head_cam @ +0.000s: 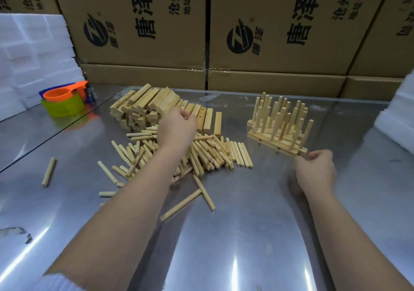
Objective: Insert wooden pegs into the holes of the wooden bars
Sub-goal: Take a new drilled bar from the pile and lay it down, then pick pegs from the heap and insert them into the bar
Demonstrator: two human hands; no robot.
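Reaching past the loose pegs, the left hand should lift just one from the bar stack, holes up; both hands' fingers curl, grips unclear, the right hand beside the pegged bars.

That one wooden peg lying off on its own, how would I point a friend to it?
Start at the shiny metal table and find the heap of loose pegs in its middle. Look well left of the heap, toward the table's left side: the lone peg lies flat there, touching no other peg.
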